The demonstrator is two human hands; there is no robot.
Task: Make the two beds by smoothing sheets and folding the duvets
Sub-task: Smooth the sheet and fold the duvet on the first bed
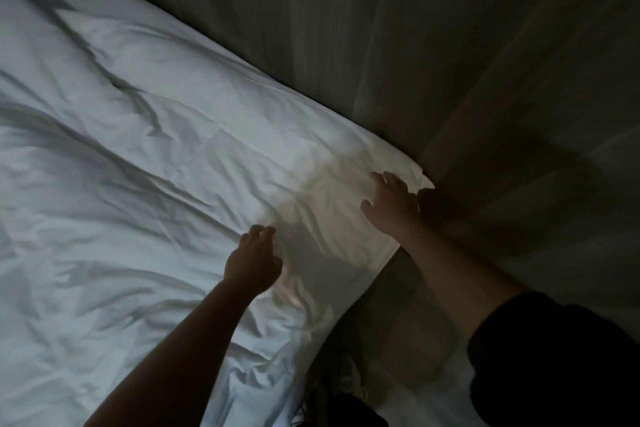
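Wrinkles run across the white duvet (145,156), which fills the left and middle of the view and stretches from near left to far left along a diagonal; its long right edge borders the dark wood floor (485,62). We see one bed only; the second is out of view.

Our right hand (389,206) lies on the duvet close to its near-right corner (420,180), fingers spread and palm down. It looks pressed flat and not closed on the cloth, though the light is too dim to be sure that no fold is pinched under the palm. Our left hand (254,262) hovers or rests a little nearer to us and to the left, fingers curled loosely, and we cannot tell whether it has any fabric between them.

The corner is the thing that matters here. It sits just beyond the right hand, to the far right, so the right hand is clearly the nearer one to take it. We judge that the cover lies lengthwise away from us toward the far left, so a fold or a smoothing stroke would travel that way, with the left hand steadying the creased middle.
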